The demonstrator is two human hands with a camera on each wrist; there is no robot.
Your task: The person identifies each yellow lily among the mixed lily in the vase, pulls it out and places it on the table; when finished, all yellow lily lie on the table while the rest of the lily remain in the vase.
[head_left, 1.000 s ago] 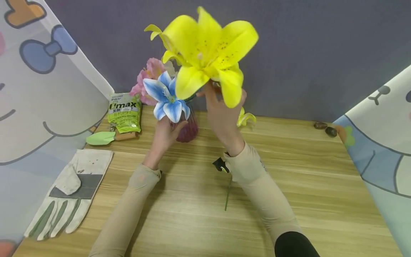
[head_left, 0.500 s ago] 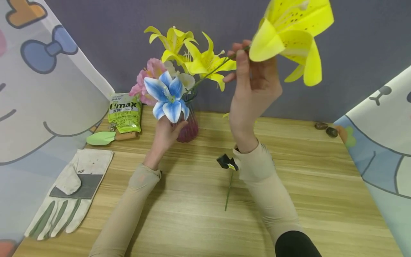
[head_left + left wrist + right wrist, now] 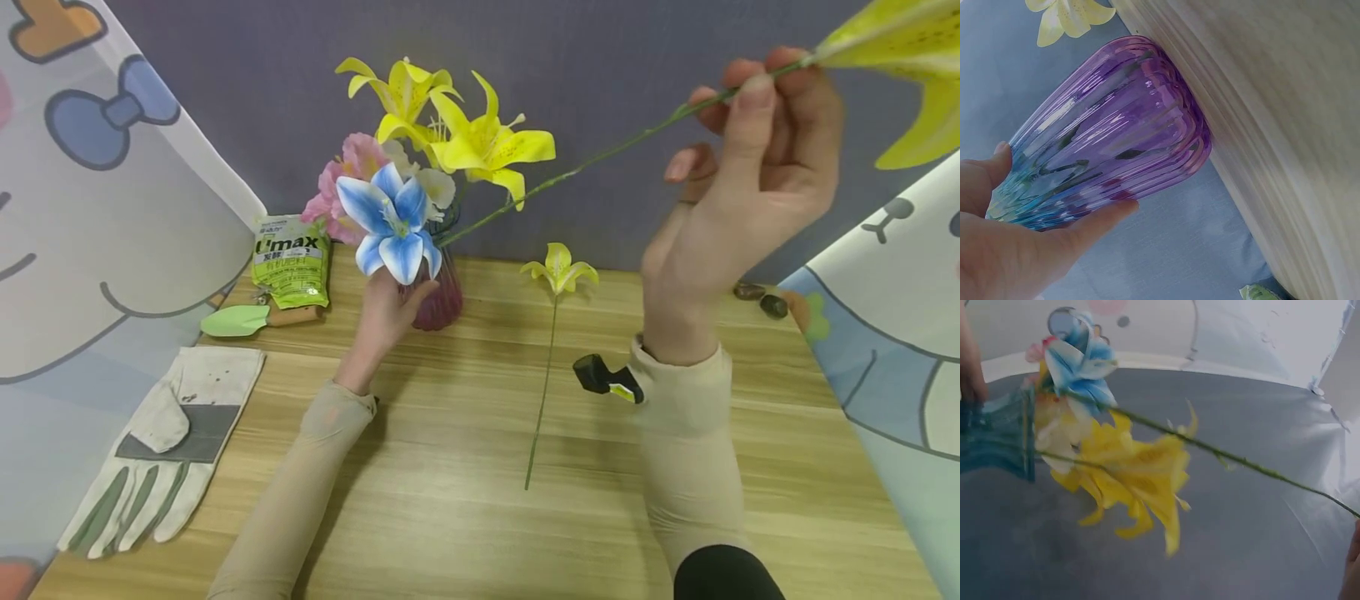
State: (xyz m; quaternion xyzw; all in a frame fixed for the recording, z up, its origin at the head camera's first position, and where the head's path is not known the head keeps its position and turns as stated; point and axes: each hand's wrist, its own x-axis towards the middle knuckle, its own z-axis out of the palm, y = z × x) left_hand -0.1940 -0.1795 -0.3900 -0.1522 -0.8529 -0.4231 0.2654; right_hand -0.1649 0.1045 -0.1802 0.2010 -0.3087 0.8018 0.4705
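We note the right hand (image 3: 742,183) raised high at the right, thumb and fingers pinching the stem (image 3: 600,154) of a big yellow lily (image 3: 911,50) just below the bloom, which runs off the top right edge. The stem slants down and left from the pinch; its lower end reaches the mouth of the vase (image 3: 438,292), behind the blue flower (image 3: 390,221) (we cannot tell whether the tip is inside). In the right wrist view the same stem (image 3: 1222,453) crosses the frame, with yellow blooms blurred behind it.

The left hand (image 3: 386,312) grips the vase from the near left side, thumb and fingers curled round the glass. The left wrist view shows the vase (image 3: 1110,131) as ribbed purple glass shading to blue, standing on the table (image 3: 1285,125).

In the vase: the blue flower at the front, pink flowers (image 3: 348,179) at the left, yellow lilies (image 3: 450,125) on top.

On the table (image 3: 465,517), right of the vase, a small yellow flower (image 3: 558,267) lies with its stem pointing near. Far left lie a green packet (image 3: 292,258) and a green trowel (image 3: 247,319); nearer left, a work glove (image 3: 161,450). Two dark stones (image 3: 761,300) sit at the far right.
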